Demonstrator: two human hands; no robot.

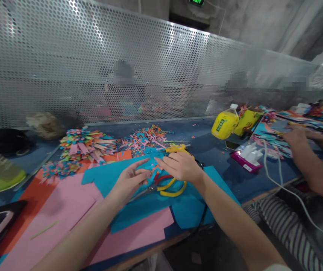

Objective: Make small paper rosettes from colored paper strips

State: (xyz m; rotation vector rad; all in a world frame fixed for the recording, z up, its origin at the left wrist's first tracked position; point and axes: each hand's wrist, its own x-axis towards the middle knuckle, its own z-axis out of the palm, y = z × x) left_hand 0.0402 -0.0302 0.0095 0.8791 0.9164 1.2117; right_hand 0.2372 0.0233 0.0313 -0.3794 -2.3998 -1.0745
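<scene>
Fingers half-curled on my left hand (130,183), bunched on my right hand (180,166), holds unclear: small paper pieces (156,173) want light fingertips, clear of the scissors (151,188).

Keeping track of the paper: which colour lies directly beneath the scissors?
The blue paper: the scissors lie over it, while pink paper and orange paper lie clear of them.

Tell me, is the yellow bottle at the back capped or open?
Capped: the yellow bottle has a white cap on its neck.
</scene>
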